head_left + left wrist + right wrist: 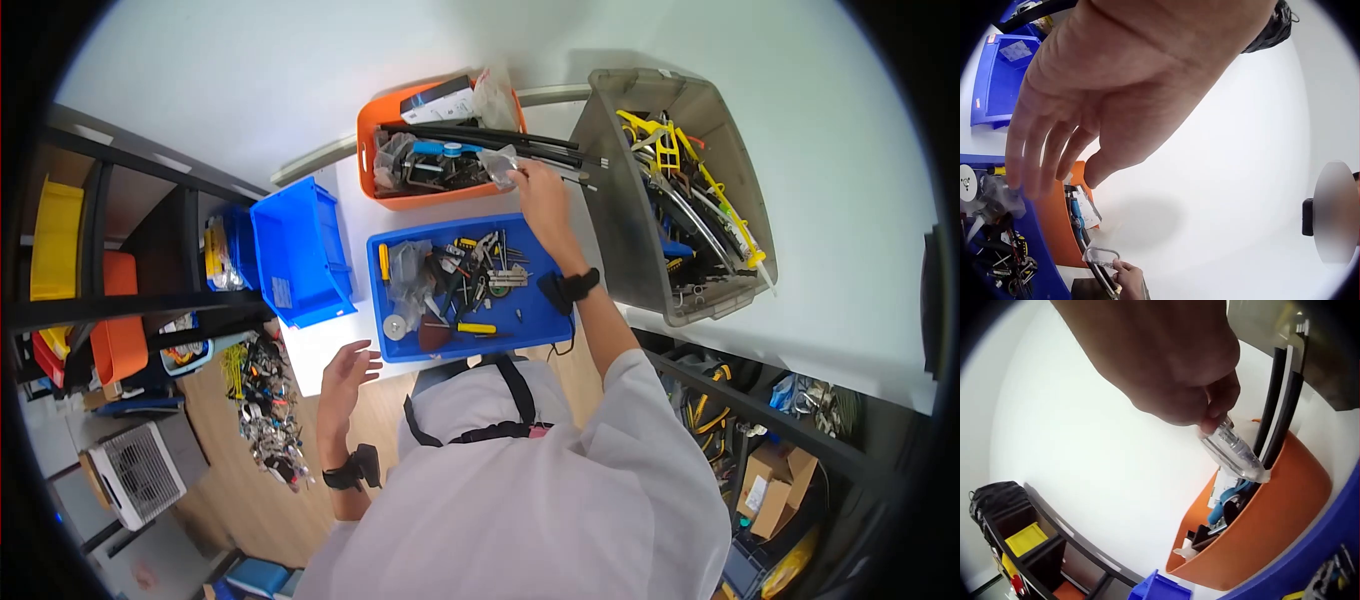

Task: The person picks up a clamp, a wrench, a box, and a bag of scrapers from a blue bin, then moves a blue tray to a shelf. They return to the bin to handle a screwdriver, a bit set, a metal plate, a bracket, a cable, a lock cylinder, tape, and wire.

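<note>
Grip: the left hand (pixel 347 388) is empty, fingers apart, near the blue plastic tray (pixel 376 300)'s near-left corner; the right hand (pixel 545 207) pinches a small clear plastic bag (pixel 1230 453) at the orange plastic bin (pixel 440 201)'s near-right corner. Projecting long black rods (pixel 1271 394) could snag it; the fingertip hold could slip.

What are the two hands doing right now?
Left hand: open, holding nothing.
Right hand: closed on a clear bag.
</note>
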Available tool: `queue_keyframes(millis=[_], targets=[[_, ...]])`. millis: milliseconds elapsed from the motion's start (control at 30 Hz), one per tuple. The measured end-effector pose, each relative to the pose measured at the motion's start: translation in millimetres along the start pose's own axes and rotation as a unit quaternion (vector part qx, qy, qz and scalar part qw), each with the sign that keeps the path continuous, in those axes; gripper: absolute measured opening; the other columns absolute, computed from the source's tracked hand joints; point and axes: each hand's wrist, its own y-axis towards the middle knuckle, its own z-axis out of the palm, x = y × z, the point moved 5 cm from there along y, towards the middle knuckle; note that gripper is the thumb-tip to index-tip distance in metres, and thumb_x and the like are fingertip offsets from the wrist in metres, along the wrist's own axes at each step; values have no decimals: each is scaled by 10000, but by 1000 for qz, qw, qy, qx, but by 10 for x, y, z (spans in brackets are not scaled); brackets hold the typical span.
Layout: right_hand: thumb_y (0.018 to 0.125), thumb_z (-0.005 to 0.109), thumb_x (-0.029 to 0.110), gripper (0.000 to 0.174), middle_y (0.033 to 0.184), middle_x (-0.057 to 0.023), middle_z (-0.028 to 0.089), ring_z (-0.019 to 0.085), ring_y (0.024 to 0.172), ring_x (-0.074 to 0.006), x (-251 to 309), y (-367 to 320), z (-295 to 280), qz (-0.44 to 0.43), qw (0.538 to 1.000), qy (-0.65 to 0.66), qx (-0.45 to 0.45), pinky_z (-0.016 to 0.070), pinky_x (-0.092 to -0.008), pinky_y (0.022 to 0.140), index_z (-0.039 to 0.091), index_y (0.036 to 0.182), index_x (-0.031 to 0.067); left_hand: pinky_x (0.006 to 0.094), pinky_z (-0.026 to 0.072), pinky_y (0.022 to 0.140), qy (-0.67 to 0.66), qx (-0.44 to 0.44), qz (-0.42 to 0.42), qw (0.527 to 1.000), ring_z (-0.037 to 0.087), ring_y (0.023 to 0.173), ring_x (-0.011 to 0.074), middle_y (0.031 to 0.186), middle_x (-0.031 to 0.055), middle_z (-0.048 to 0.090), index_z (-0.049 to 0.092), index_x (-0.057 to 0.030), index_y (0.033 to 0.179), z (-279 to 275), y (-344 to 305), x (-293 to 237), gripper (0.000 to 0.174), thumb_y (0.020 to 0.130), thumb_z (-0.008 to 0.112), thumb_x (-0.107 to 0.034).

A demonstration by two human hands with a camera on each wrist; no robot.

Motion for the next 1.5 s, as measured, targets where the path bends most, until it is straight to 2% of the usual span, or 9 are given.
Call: queue_keyframes(millis=[67,233,400,600,767,1067,1300,1400,1500], targets=[[919,646,204,178,887,-158,675,671,821,-375,82,130,143,-68,993,-96,-13,524,-474,698,673,935,29,333,541,881,2,2,7,1000,670,1001,220,1121,152,686,562,18,1302,-116,56,-5,383,1021,555,-242],[855,607,101,88,830,-138,664,713,763,-268,250,206,561,-207,926,-308,74,529,-389,630,654,834,29,337,541,881,-25,22,6,999,667,1005,219,1120,152,684,561,17,1302,-422,177,157,391,1021,557,-255],[810,619,82,78,828,-116,688,708,712,-259,294,106,741,-235,888,-369,143,519,-376,594,659,865,43,338,538,891,-50,12,-17,999,665,1005,217,1120,155,679,571,13,1292,-682,262,141,375,1030,539,-253],[832,650,136,108,794,-140,695,714,748,-289,220,93,766,-162,908,-367,120,529,-395,601,668,870,37,340,534,898,-51,-13,-27,998,663,1022,224,1122,158,679,574,22,1292,-958,375,159,378,1035,531,-251],[914,654,258,236,772,-195,688,695,789,-346,308,15,851,-79,952,-246,161,537,-455,642,690,924,25,339,532,899,-49,-7,-29,998,663,1021,223,1116,159,683,577,21,1291,-957,458,120,377,1034,532,-251],[928,633,277,264,847,-194,700,666,816,-400,315,-379,576,-63,938,-197,279,524,-490,755,718,989,34,332,526,897,-13,35,-13,999,661,1019,214,1115,146,686,577,22,1287,-766,605,153,381,1029,546,-256],[926,639,251,249,801,-188,704,684,768,-368,-216,-736,2,-27,963,-193,187,541,-445,753,733,972,26,329,529,890,2,37,-7,999,665,1006,209,1100,144,692,579,25,1288,-596,574,119,378,1028,542,-247],[909,670,232,232,770,-183,708,695,679,-326,-594,-1009,-4,89,934,-187,292,554,-424,731,726,983,19,330,528,893,13,39,-14,999,666,1010,214,1105,147,692,581,22,1288,-537,583,131,378,1030,533,-250],[853,734,259,238,832,-194,715,713,868,-349,-991,-1358,199,209,882,-132,400,563,-458,773,729,927,33,330,527,894,34,37,-11,999,665,1016,216,1109,146,692,581,18,1288,-424,573,32,376,1031,530,-251]])
